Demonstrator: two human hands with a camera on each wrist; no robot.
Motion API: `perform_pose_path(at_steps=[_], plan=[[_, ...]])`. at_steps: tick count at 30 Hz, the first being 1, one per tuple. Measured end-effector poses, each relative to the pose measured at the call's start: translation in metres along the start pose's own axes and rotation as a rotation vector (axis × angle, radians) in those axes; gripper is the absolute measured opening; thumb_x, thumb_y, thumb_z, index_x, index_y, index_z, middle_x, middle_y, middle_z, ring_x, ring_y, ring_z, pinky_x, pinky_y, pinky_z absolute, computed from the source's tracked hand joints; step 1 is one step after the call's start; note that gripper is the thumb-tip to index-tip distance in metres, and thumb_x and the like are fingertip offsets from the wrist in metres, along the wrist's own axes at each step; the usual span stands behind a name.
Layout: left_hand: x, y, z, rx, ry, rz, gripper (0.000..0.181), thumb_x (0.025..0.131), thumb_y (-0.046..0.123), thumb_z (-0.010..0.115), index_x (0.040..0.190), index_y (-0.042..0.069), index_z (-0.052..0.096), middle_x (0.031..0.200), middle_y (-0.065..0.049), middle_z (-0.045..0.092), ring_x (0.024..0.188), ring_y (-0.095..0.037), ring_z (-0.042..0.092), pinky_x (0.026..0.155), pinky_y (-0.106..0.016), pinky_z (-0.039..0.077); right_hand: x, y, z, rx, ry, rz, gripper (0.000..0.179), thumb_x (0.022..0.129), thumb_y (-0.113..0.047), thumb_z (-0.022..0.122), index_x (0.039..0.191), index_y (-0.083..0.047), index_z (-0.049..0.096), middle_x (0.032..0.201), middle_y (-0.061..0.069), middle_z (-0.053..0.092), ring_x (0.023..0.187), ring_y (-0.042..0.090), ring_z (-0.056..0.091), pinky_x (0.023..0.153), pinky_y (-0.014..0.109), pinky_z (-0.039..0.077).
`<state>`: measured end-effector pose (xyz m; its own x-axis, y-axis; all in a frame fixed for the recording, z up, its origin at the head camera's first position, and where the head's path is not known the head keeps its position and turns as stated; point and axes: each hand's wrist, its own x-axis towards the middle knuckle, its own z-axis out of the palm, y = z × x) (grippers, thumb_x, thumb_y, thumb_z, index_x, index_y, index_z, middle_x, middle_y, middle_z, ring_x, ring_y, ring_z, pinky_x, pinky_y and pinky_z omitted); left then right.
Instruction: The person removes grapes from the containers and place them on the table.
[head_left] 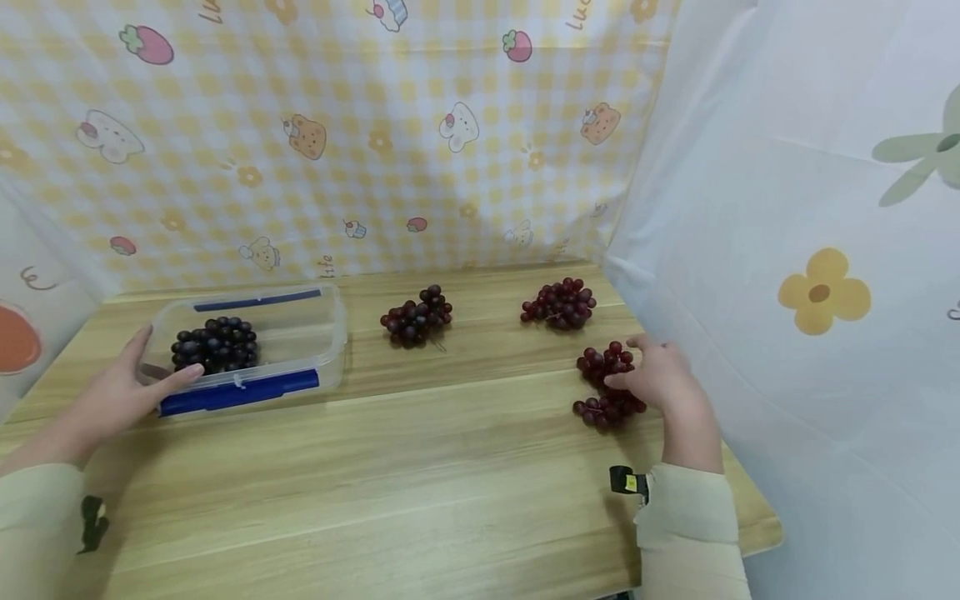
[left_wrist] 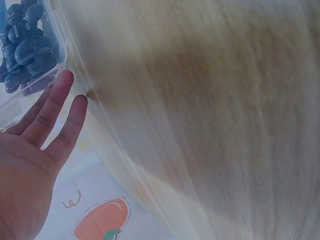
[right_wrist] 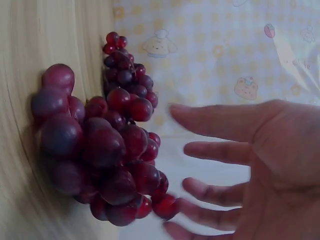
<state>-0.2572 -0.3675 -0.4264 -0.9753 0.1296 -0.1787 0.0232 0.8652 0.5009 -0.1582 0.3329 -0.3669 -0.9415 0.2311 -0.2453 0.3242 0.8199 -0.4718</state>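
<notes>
My left hand (head_left: 123,392) is at the left end of a clear plastic container (head_left: 303,329) with blue strips along its long sides. Its thumb reaches over the near rim, and its other fingers are spread straight beside the end wall in the left wrist view. Dark grapes (head_left: 217,343) lie inside the container. On the right, my right hand (head_left: 660,375) hovers close over a bunch of red grapes (head_left: 609,410). In the right wrist view its fingers are extended and spread, with fingertips right at the outer grapes (right_wrist: 107,150).
Another red grape bunch (head_left: 561,304) lies behind, near the table's back right. A darker bunch (head_left: 417,317) sits right of the container. The wooden table (head_left: 375,492) is bordered by a checked cloth (head_left: 382,183) at the back and a white cloth (head_left: 735,275) at the right.
</notes>
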Motion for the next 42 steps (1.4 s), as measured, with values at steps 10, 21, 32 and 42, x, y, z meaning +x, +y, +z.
perform_pose_path(at_steps=[10,21,32,42], plan=[[0.0,-0.001,0.0,0.006,0.002,0.0,0.115,0.106,0.066,0.047,0.16,0.005,-0.035,0.149,-0.056,0.03,0.129,-0.08,0.029,0.099,-0.088,0.032,0.004,-0.016,0.01,-0.264,-0.209,-0.071,0.134,0.078,-0.03,0.095,0.173,-0.012,0.003,0.172,0.039,-0.007,0.148,0.071,0.028,0.111,0.08,0.04],[0.003,-0.004,0.002,0.016,-0.001,0.002,0.117,0.105,0.068,0.048,0.159,0.005,-0.035,0.148,-0.054,0.037,0.127,-0.079,0.037,0.096,-0.087,0.036,0.034,-0.021,0.025,-0.454,-0.283,-0.141,0.132,0.072,-0.025,0.097,0.173,-0.017,0.011,0.173,0.035,0.002,0.144,0.065,0.04,0.102,0.07,0.051],[0.002,-0.001,0.0,0.016,0.009,0.011,0.116,0.106,0.065,0.047,0.16,0.002,-0.033,0.148,-0.053,0.039,0.126,-0.077,0.041,0.096,-0.085,0.039,0.063,-0.018,0.027,-0.511,-0.197,-0.271,0.105,0.084,-0.031,0.085,0.168,-0.01,0.027,0.166,0.038,0.025,0.142,0.067,0.039,0.104,0.071,0.051],[-0.001,-0.002,-0.003,0.048,-0.004,0.059,0.113,0.107,0.061,0.048,0.161,0.003,-0.032,0.145,-0.052,0.044,0.123,-0.074,0.049,0.088,-0.079,0.047,0.067,-0.033,0.02,-0.539,-0.315,-0.134,0.104,0.096,-0.045,0.074,0.171,-0.005,0.014,0.171,0.043,0.004,0.141,0.062,0.048,0.109,0.067,0.05]])
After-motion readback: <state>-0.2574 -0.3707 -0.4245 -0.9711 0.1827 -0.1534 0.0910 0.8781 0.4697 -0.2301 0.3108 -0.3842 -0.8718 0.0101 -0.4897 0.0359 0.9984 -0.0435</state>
